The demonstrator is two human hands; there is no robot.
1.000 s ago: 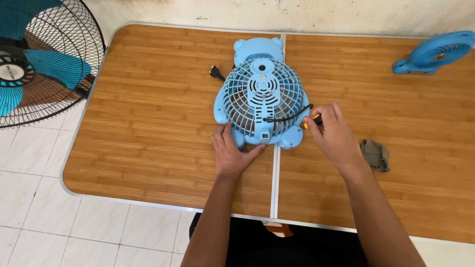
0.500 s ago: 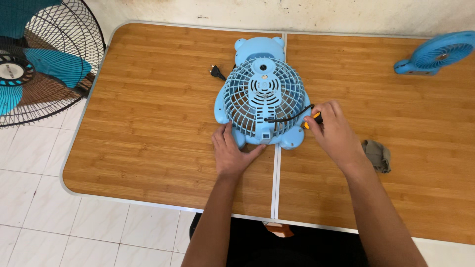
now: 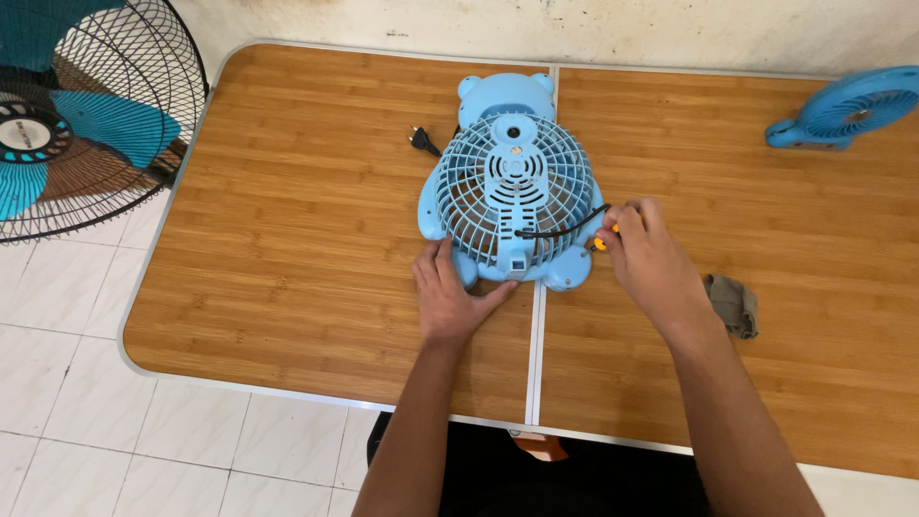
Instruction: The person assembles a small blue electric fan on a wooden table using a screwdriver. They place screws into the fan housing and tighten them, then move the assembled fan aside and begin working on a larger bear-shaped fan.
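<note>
A small light-blue bear-shaped table fan (image 3: 512,187) lies grille-up on the wooden table (image 3: 287,239). My left hand (image 3: 450,297) rests flat on the table, its fingers against the fan's lower left foot. At the fan's right edge, my right hand (image 3: 651,258) is closed on a screwdriver with an orange and black handle (image 3: 601,239). The fan's black cord crosses the grille toward that hand, and its plug (image 3: 421,141) lies on the table to the fan's left.
A large standing fan with teal blades (image 3: 77,124) stands on the tiled floor at the left. A small blue handheld fan (image 3: 847,110) lies at the table's far right. A crumpled grey-brown cloth (image 3: 735,304) lies to the right of my right wrist.
</note>
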